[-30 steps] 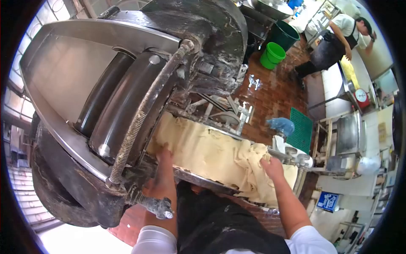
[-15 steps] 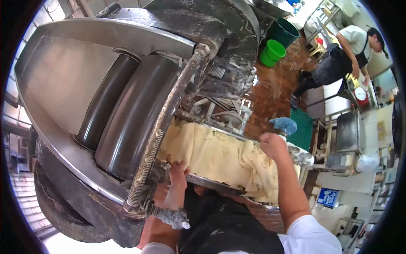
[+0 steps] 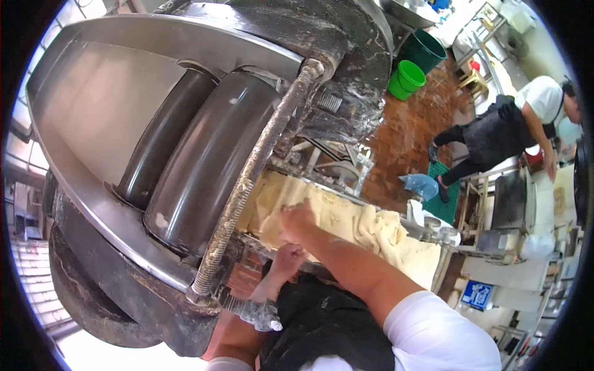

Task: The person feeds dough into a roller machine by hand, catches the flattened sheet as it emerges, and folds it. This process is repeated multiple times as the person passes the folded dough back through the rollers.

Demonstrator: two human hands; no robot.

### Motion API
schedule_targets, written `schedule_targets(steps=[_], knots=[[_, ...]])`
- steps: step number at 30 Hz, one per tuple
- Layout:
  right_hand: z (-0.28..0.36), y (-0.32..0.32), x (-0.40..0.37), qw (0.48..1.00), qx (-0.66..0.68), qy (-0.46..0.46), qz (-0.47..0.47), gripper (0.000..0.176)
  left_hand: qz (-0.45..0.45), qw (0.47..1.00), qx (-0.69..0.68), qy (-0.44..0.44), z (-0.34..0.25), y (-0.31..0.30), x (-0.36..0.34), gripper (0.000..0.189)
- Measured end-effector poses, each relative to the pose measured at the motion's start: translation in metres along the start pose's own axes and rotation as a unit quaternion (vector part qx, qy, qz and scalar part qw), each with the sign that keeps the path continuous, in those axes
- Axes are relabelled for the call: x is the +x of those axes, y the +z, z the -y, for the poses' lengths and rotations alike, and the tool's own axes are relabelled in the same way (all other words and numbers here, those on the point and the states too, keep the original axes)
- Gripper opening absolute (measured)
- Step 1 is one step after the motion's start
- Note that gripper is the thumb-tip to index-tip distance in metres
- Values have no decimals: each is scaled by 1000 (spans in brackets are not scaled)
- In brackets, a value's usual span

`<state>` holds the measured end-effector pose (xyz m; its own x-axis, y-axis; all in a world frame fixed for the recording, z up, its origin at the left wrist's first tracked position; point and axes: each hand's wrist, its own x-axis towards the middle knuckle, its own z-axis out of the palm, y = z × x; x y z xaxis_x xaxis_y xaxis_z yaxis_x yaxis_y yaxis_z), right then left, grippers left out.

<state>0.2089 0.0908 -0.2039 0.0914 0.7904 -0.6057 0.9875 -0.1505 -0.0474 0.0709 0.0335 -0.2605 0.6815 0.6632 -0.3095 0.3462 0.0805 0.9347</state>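
Note:
A thick, pale sheet of dough [image 3: 337, 213] lies on the metal tray below the rollers, bunched into folds toward its right end. My right hand [image 3: 299, 221] reaches across to the dough's left part, its fingers closed on the dough surface. Close below it, my left hand [image 3: 289, 260] is closed at the near edge of the sheet, with its fingertips partly hidden. The large dark roller [image 3: 213, 161] and the narrower roller [image 3: 167, 136] stand to the left, in the steel hopper [image 3: 105, 93] of the dough sheeter. Small dough bits stick to the large roller.
A threaded bar [image 3: 257, 173] and a bolt end [image 3: 263, 315] stick out near my left arm. Across the tiled floor [image 3: 402, 136], a co-worker [image 3: 495, 136] bends over a bench. A green bucket [image 3: 406, 80] and a dark bin [image 3: 424, 52] stand beyond the machine.
My right hand has moved left from the folded end to the dough's left part. My left hand has shifted slightly right. The dough spreads further right, and the co-worker has stepped nearer.

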Motion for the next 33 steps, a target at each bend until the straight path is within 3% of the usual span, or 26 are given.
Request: schedule_targets(steps=[2, 4, 5, 7, 8, 10, 11, 12, 14, 16, 18, 19, 21, 22, 23, 25, 28, 30, 33], knots=[[-6, 14, -5, 1000, -1, 16, -18, 96, 8, 999, -8, -35, -18, -5, -7, 24], [-15, 26, -10, 968, -46, 7, -247, 94, 21, 997, -12, -68, -10, -4, -6, 22], [-19, 27, -10, 968, -43, 10, -248, 94, -10, 993, -81, -80, 12, -2, -8, 21], [-30, 28, -8, 985, -2, 51, -166, 61, -34, 984, -145, -93, 33, -15, -9, 21], [-36, 31, -4, 985, 2, 56, -164, 61, -80, 979, -123, -143, 27, -31, -8, 26], [-47, 42, 2, 973, 8, 22, -228, 32, -124, 967, -101, -196, 12, -46, -4, 33], [-51, 41, -3, 974, 8, 23, -227, 32, -179, 976, 58, -107, 3, -50, 3, 39], [-58, 39, -9, 966, 68, -11, -248, 22, -230, 949, 214, -13, -4, -53, 11, 44], [-71, 39, -24, 955, 122, -46, -267, 13, -280, 944, 172, -12, 6, -45, 35, 49], [-81, 46, -45, 886, 220, -76, -401, 10, -331, 935, 127, -14, 35, -34, 60, 53], [-95, 46, -75, 882, 226, -56, -409, 9, -281, 952, -42, -112, 70, -30, 81, 53], [-102, 44, -90, 876, 237, -34, -418, 9, -283, 952, -45, -111, 50, -26, 77, 53], [-120, 44, -121, 879, 240, -13, -411, 10, -72, 962, -114, -239, -10, -17, 62, 57], [-127, 48, -134, 882, 245, 11, -403, 10, -83, 995, 32, -48, 12, -9, 60, 56], [-132, 54, -146, 881, 246, 13, -404, 10, -81, 995, 33, -48, 6, -1, 55, 56], [-141, 66, -168, 916, 173, 44, -358, 11, -187, 974, 119, -52, -8, 20, 51, 48], [-154, 85, -188, 920, 180, 85, -338, 11, -165, 975, 126, -81, -9, 24, 58, 62], [-160, 91, -197, 921, 177, 110, -328, 10, -133, 972, 165, -105, -42, 22, 57, 67], [-167, 99, -201, 905, 172, 131, -367, 12, -98, 959, 226, -139, -56, 28, 57, 76]])
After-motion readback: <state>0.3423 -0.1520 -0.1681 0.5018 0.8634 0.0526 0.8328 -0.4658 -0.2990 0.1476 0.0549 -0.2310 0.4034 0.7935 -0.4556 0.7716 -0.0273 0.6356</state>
